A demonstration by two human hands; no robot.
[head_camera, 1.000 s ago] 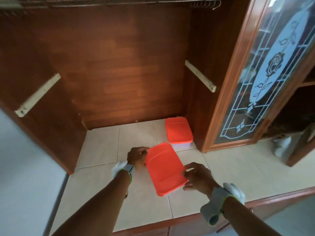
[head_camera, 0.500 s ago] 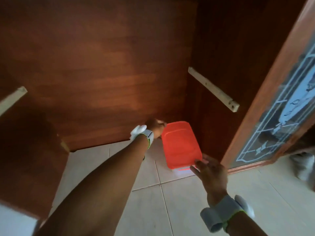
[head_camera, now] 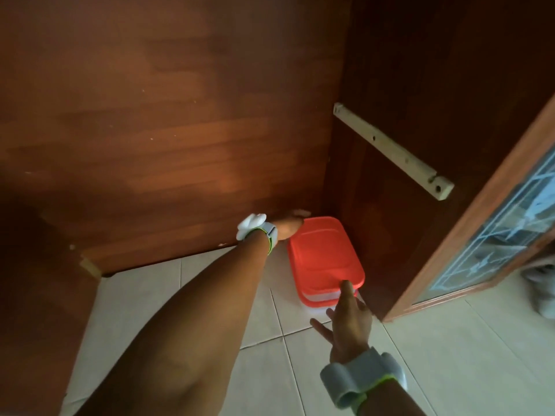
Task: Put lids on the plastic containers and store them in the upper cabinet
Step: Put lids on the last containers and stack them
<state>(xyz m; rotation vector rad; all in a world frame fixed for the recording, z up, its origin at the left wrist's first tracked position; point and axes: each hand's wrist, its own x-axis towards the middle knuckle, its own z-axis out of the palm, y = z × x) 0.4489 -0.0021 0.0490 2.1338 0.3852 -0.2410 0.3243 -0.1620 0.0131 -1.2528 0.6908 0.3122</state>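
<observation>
Two plastic containers with orange lids are stacked in the back right corner of the cabinet. The top container (head_camera: 324, 250) rests on the lower container (head_camera: 316, 303), whose lid rim and clear body show below it. My left hand (head_camera: 288, 229) reaches to the far left corner of the top container and grips its edge, its fingers partly hidden. My right hand (head_camera: 350, 318) is at the near side with fingers spread, the index fingertip touching the top lid's near rim.
The cabinet floor (head_camera: 150, 301) is pale tile. A wooden back wall (head_camera: 180, 130) and a dark right side wall with a white shelf rail (head_camera: 390, 148) close in the corner. A glass-paned door (head_camera: 495, 235) stands open at the right.
The orange-lidded container moved from the front tiles into the back right corner and now sits on the other container. My right hand has loosened from its near edge.
</observation>
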